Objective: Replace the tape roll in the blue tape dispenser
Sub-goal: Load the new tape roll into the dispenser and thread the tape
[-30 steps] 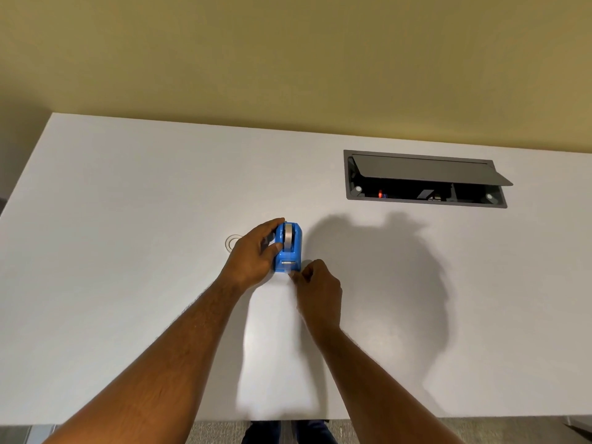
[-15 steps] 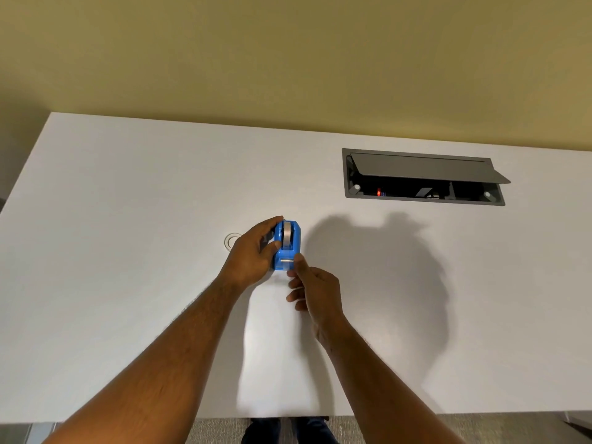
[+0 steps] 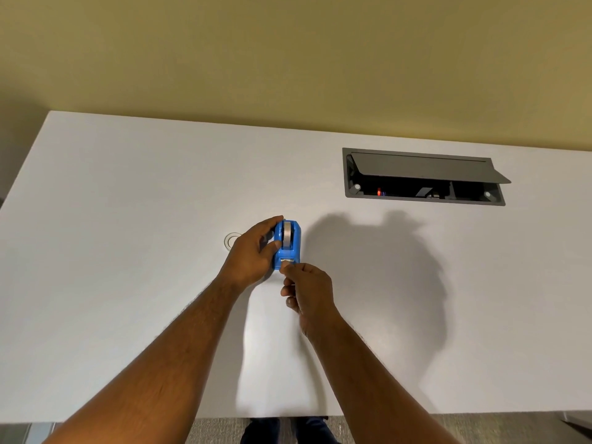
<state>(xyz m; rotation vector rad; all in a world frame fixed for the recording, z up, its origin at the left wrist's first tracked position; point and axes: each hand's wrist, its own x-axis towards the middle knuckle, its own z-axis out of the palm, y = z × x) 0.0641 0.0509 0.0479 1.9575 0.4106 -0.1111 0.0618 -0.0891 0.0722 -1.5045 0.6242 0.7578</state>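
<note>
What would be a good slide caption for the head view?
Left hand steadies blue tape dispenser; right hand pinches at its cutter end.

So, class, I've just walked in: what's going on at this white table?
A person is working on a blue tape dispenser that stands on the white table. The left hand grips the dispenser's side to steady it, and a tape roll already sits in it. The right hand is at the dispenser's near end, fingers pinched by the cutter, apparently on the tape's end. A clear ring, perhaps the old roll's core, lies just left of the left hand.
</note>
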